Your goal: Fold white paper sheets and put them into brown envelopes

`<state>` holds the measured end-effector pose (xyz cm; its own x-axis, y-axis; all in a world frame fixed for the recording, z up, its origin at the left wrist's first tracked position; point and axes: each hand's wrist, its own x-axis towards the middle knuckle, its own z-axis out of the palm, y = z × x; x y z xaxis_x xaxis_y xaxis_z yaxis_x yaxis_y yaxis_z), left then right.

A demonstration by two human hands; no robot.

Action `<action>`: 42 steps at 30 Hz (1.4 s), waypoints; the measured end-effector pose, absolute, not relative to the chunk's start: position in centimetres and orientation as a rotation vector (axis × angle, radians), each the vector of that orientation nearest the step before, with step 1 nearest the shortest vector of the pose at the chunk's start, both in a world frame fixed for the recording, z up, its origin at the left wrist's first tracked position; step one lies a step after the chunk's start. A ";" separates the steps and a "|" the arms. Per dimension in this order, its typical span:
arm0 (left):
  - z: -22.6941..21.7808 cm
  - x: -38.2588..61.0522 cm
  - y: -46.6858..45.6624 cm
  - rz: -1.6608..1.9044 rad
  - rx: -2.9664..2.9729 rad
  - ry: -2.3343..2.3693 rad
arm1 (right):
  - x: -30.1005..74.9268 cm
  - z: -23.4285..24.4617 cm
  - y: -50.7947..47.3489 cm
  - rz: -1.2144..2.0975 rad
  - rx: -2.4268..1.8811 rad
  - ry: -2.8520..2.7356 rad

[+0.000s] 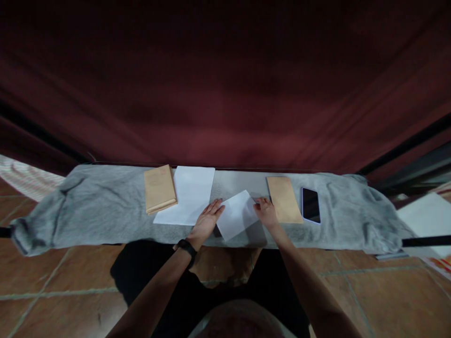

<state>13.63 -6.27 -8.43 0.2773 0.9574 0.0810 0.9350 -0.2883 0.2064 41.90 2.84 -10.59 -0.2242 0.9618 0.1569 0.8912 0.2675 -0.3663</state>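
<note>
A white sheet of paper [237,215], smaller than the white paper to its left, lies at a slant between my hands. My left hand [208,218], with a dark band on its wrist, rests at the sheet's left edge. Its fingers are stretched out and flat. At the opposite edge, the fingers of my right hand [266,211] are bent and pinch the sheet near its right corner. Whether the sheet is folded, I cannot tell. Under my left hand's side lies larger white paper [192,192], partly covered by brown envelopes [160,189].
A single brown envelope [284,199] lies just right of my right hand. Beyond it is a phone [310,205] with a dark screen. Everything rests on a narrow surface covered by a grey cloth [105,202], against a dark red panel [225,103].
</note>
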 end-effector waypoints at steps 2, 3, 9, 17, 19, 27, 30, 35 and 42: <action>-8.6 13.7 -6.1 0.278 2.396 1.848 | 42.4 -10.9 2.4 0.304 -1.658 -2.171; -8.7 13.7 -6.1 0.272 2.395 1.868 | 42.7 -11.1 2.2 0.311 -1.642 -2.155; -8.9 13.5 -7.6 0.295 2.418 1.873 | 43.9 -12.0 2.3 0.306 -1.621 -1.991; -8.5 13.8 -9.8 0.439 2.293 1.820 | 44.2 -12.0 2.2 0.325 -1.640 -1.901; -8.4 14.4 -10.1 0.523 2.264 1.814 | 44.3 -11.5 2.2 0.288 -1.647 -1.905; -9.2 16.2 -10.6 0.590 2.336 1.784 | 44.8 -10.1 3.4 0.000 -1.907 -1.831; -9.4 16.3 -10.5 0.527 2.408 1.742 | 45.0 -10.0 3.7 -0.060 -2.002 -1.833; -8.9 16.3 -10.4 0.461 2.530 1.655 | 45.6 -9.3 3.9 -0.106 -2.155 -1.926; -8.3 16.8 -10.9 0.340 2.718 1.377 | 45.8 -9.2 3.5 -0.203 -2.272 -1.957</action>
<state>16.78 -10.85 -8.28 0.5726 0.8036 0.1625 0.7867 -0.5943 0.1669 45.75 3.47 -9.24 0.1468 0.9708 0.1899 0.9891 -0.1466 -0.0153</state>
